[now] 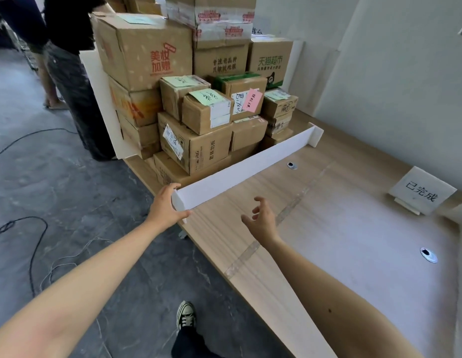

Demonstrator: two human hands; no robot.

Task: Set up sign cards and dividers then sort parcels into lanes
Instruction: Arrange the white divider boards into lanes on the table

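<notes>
White foam board, your divider (250,161) stands on edge across the table (353,241). Its long axis runs from the near-left table edge out to the far right, where a short cross-foot closes the far end.

Your left hand (165,206) has the near end. The fingers hook over the top of the end foot and the thumb lies along its base, a wrapped hold at the very corner of the table. Your right hand (262,220) holds nothing. Its fingers are spread and loosely bent above the wood, just right of the divider's near end and not touching it.

Any shift of the board will likely pivot from the left grip, so the free right hand is the one placed to steady the middle span.

The parcels (199,143) are stacked on the far-left side of the divider, close against it. The lane on the right is bare wood crossed by a tape strip (289,211), with a sign card (422,193) propped far right near the wall (392,86). Cables (31,241) trail on the grey floor at your left.
</notes>
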